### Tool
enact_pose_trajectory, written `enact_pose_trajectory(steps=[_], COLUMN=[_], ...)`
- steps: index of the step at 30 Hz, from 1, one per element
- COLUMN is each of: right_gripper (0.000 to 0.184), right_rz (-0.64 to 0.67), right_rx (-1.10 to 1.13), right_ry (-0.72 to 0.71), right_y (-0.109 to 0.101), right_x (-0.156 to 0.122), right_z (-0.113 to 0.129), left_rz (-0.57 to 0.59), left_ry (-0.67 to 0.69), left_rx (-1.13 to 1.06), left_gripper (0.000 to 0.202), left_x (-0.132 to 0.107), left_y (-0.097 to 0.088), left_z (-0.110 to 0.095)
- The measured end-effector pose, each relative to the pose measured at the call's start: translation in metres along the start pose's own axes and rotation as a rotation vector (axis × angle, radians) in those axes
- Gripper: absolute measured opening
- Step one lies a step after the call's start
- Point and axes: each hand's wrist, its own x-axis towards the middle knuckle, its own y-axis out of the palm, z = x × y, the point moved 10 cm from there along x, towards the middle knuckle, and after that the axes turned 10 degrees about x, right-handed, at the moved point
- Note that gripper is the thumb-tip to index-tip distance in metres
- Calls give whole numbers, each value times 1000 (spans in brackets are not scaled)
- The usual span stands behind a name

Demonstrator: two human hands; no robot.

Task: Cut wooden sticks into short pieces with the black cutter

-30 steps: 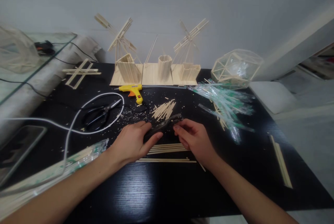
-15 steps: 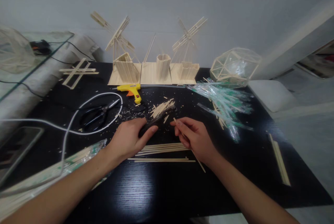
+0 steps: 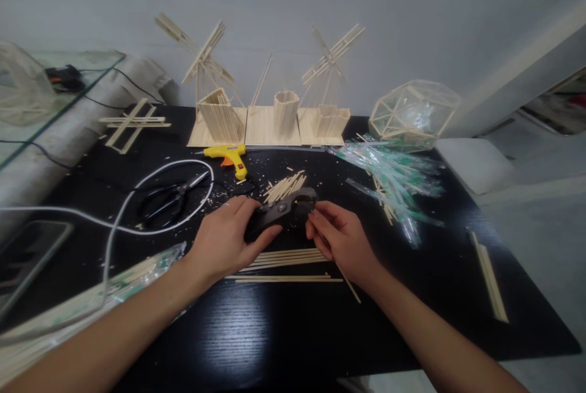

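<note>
My left hand point(image 3: 231, 228) is closed around the handles of dark pruning shears point(image 3: 282, 207), whose curved jaws point right and stand apart. My right hand point(image 3: 341, 235) pinches a thin wooden stick point(image 3: 348, 283); its long end slants down toward me, and its upper tip is close to the jaws. Whether the tip lies between the blades I cannot tell. Just behind the shears is a pile of short cut stick pieces point(image 3: 287, 185). Several long wooden sticks point(image 3: 288, 259) lie in rows in front of my hands.
A yellow glue gun point(image 3: 231, 158), black-handled pliers point(image 3: 171, 198) and a white cable point(image 3: 158, 167) lie behind and left. Wooden windmill models point(image 3: 220, 121) stand along the wall. Clear plastic wrappers point(image 3: 394, 176) and a faceted stick frame point(image 3: 412, 115) are at the right.
The shears have turned in my left hand, so their jaws now show open and nearer the stick's tip. My right hand keeps its pinch, almost unmoved.
</note>
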Motion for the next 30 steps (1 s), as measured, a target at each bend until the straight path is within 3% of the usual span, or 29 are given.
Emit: enact_pose_trajectory(steps=[6,10,12,15,18,21,30], right_gripper=[26,29,25,18,20,25,31], right_rz=[3,-55,-128,-214,-140,-12,100], right_rx=[-24,-102,-245,-526,-767,-925,-1217], right_ry=[-1,-17,-93,-322,-522,-641,-768], right_y=[3,-8,-17,-19,2,22,34], right_x=[-1,-2,-4,-17,-30,-37,-36], right_z=[2,14,31,65,82,80,56], left_rz=[-9,-28,-27,-13,0,3,-32], left_ry=[22,12,3,5,26,40,76], left_rx=[12,31,55,79,73,54,85], left_gripper=[46,46,46,46,46,46,45], left_x=[-1,0,0,1,1,0,-1], left_y=[-1,-1,0,3,4,4,3], left_z=[-4,-1,0,-1,-5,-8,-11])
